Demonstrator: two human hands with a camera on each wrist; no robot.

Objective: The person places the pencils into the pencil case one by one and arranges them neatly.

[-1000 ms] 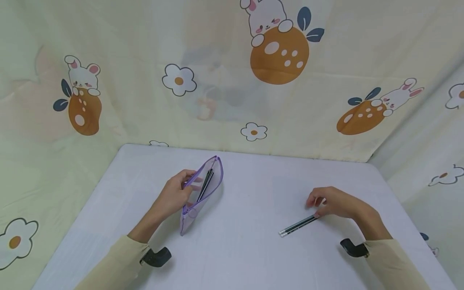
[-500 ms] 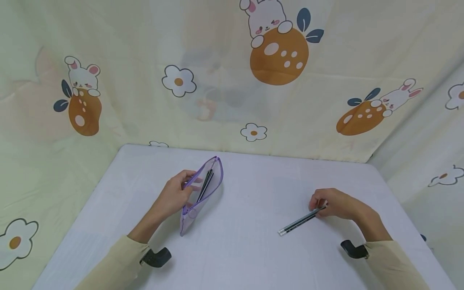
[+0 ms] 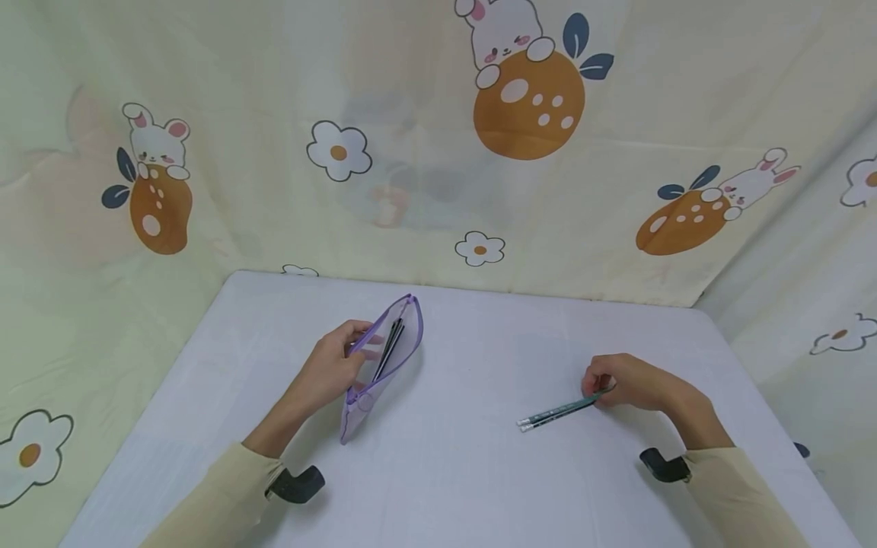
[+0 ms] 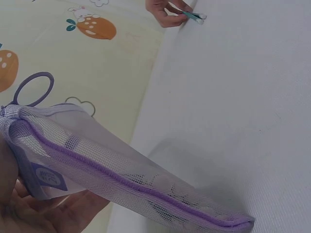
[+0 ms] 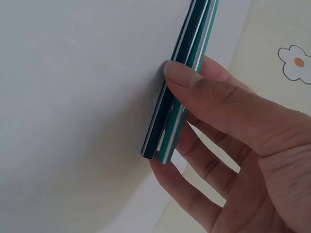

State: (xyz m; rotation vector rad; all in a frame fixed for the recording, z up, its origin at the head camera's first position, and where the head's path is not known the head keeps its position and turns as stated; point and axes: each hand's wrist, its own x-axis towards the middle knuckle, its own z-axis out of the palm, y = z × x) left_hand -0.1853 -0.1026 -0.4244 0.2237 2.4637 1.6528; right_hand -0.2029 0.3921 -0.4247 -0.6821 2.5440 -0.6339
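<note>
On the left of the head view, my left hand (image 3: 332, 367) grips a purple mesh pencil case (image 3: 358, 417) by one side of its unzipped mouth, some fingers inside it. A few dark pencils (image 3: 387, 352) lie in the case. Seen from the left wrist, the pencil case (image 4: 97, 167) has purple zip edging and a small label. On the right, my right hand (image 3: 636, 384) pinches two green striped pencils (image 3: 558, 414), white ends pointing left. In the right wrist view, the thumb presses across the pencils (image 5: 159, 124) near their other ends, fingers behind.
Both hands are over a white-covered table (image 3: 452, 472) with rounded far corners. Behind it hangs a cream curtain (image 3: 411, 76) printed with rabbits and flowers, which also runs along both sides. Black curved wrist mounts (image 3: 296, 485) stick out from the sleeves.
My right hand has taken a firmer pinch on the two pencils, and their white ends have swung up and slightly left. My left hand and the pencil case have stayed put.
</note>
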